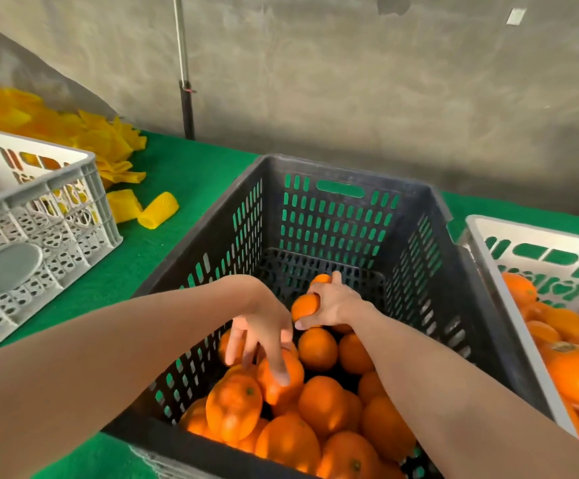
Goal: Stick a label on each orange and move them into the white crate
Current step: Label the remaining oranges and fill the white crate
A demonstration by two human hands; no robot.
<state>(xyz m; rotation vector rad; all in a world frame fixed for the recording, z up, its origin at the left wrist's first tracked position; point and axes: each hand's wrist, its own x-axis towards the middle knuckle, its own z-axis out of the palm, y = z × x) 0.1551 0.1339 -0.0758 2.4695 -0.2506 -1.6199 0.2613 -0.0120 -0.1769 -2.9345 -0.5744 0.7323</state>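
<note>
Oranges (319, 406) fill the near half of the black crate (350, 181) at frame centre, and more lie in the white crate (478, 233) at the right edge. The right hand (334, 304) clasps a small orange (304, 307) above the heap. The left hand (264, 335), fingers loosely extended, touches a heaped orange (281, 385) beneath it.

I see bright oranges (322, 406) heaped at the black crate's (177, 444) near end; more fill the white crate (530, 233) at the table's (184, 167) right edge.

No writing, brand or number can be read. Cut-out marks on the left white crate (61, 216) and right white crate (536, 232) are unreadable shapes.
</note>
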